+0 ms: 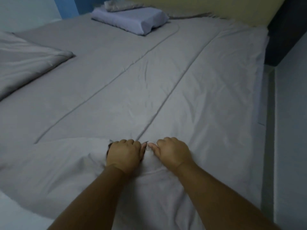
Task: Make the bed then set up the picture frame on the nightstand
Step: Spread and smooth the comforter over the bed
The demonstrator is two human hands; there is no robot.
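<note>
A grey quilted blanket [191, 90] lies spread over the right part of the bed [69, 90], with its near end bunched into a thick fold. My left hand [124, 155] and my right hand [172, 151] sit side by side on that fold, both closed on the cloth, fingers curled over its edge. A pale lilac pillow [131, 19] lies flat at the head of the bed, with a small shiny grey cushion [119, 5] behind it. No picture frame or nightstand is in view.
A second grey pillow or folded cover [25, 63] rests on the left side of the bed. A yellow wall [207, 7] runs behind the bed head. A dark panel [285, 30] stands at the right, above a narrow strip of pale floor [289, 146].
</note>
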